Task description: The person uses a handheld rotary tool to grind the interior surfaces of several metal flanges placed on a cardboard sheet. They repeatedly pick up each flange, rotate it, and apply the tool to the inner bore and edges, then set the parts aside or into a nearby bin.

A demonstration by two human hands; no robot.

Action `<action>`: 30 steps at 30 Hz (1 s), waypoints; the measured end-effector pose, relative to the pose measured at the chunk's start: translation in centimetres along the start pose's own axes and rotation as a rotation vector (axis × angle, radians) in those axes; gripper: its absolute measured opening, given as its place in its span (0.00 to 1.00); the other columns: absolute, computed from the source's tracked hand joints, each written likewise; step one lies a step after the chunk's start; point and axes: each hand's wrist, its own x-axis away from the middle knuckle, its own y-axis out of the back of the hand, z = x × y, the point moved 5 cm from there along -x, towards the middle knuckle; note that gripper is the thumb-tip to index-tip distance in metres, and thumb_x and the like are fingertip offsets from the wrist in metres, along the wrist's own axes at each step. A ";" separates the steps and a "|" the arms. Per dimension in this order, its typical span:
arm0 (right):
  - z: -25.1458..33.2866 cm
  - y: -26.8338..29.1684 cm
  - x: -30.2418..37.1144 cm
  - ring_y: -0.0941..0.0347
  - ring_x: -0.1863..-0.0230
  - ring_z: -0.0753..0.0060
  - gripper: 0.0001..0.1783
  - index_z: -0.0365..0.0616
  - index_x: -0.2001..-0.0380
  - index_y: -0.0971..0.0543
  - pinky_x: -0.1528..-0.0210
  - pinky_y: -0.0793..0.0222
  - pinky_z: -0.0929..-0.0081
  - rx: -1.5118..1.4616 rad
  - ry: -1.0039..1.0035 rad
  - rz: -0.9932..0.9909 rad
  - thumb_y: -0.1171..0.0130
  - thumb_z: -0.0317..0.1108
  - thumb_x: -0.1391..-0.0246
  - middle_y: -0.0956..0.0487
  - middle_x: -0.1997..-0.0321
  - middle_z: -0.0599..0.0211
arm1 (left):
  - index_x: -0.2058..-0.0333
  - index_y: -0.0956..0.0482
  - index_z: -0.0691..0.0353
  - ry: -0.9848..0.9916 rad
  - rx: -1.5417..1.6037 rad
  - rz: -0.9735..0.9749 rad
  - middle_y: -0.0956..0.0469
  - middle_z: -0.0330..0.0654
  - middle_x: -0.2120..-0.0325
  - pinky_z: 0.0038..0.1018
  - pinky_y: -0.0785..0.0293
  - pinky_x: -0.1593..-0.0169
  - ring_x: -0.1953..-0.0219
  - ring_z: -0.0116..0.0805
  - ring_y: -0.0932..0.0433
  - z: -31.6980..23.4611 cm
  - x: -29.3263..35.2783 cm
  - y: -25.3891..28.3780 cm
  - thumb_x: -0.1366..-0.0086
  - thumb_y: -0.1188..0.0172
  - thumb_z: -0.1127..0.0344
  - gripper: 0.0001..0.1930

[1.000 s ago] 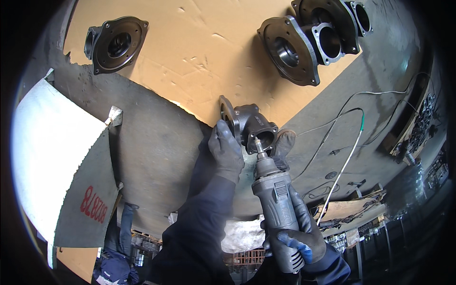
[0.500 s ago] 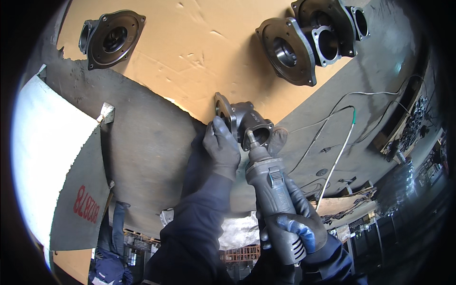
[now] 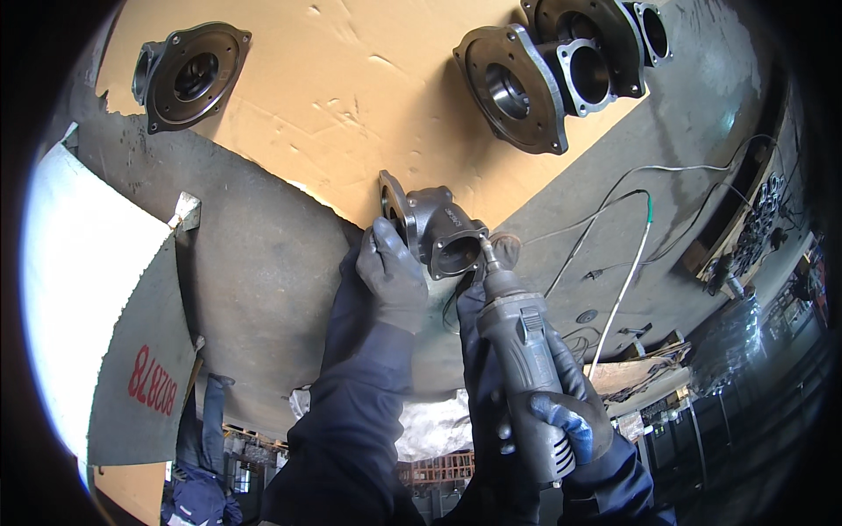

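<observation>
My left hand, in a dark work glove, is closed on the flange of a dark cast-metal housing at the cardboard's near corner. The housing's smaller round opening faces me. In my gloved right hand is a grey straight grinder, gripped around its body, with the fingers wrapped over it. The grinder's narrow tip is at the right edge of that opening; whether it touches the metal I cannot tell.
Similar housings stand on the cardboard sheet: one at far left, two at far right. A pale cable runs across the grey floor. A curved metal plate rises at left. Part of another person shows at lower left.
The grinder's tip has moved from the left side of the housing's opening to its right edge. My left hand keeps its hold. The whole view has shifted slightly.
</observation>
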 end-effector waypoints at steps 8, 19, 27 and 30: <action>-0.1 0.5 -1.2 0.18 0.35 0.56 0.58 0.47 0.12 0.53 0.36 0.19 0.59 -0.055 0.006 0.025 0.30 0.25 0.37 0.24 0.28 0.47 | 0.59 0.21 0.73 -0.020 -0.002 -0.013 0.21 0.40 0.69 0.32 0.28 0.65 0.68 0.28 0.26 -1.0 0.3 -0.2 0.14 0.50 0.45 0.30; -3.8 2.2 -0.4 0.12 0.53 0.51 0.59 0.65 0.11 0.55 0.52 0.08 0.54 -0.234 -0.088 0.093 0.35 0.21 0.35 0.21 0.36 0.41 | 0.60 0.22 0.70 0.041 -0.008 -0.001 0.23 0.38 0.70 0.30 0.29 0.66 0.69 0.26 0.26 -0.9 0.4 -0.1 0.13 0.50 0.45 0.29; -4.8 2.4 -0.9 0.13 0.47 0.49 0.60 0.64 0.11 0.56 0.51 0.09 0.53 -0.227 -0.105 0.111 0.32 0.25 0.37 0.24 0.31 0.38 | 0.58 0.21 0.71 0.004 -0.039 0.019 0.23 0.38 0.71 0.29 0.27 0.64 0.68 0.25 0.27 -1.3 0.2 -0.1 0.13 0.49 0.46 0.28; -5.6 1.4 0.0 0.11 0.51 0.47 0.61 0.69 0.12 0.55 0.52 0.09 0.52 -0.312 -0.151 0.239 0.32 0.25 0.37 0.23 0.33 0.36 | 0.58 0.21 0.72 0.058 0.017 0.014 0.23 0.38 0.70 0.29 0.27 0.64 0.68 0.25 0.27 -0.9 0.2 -0.2 0.13 0.49 0.47 0.27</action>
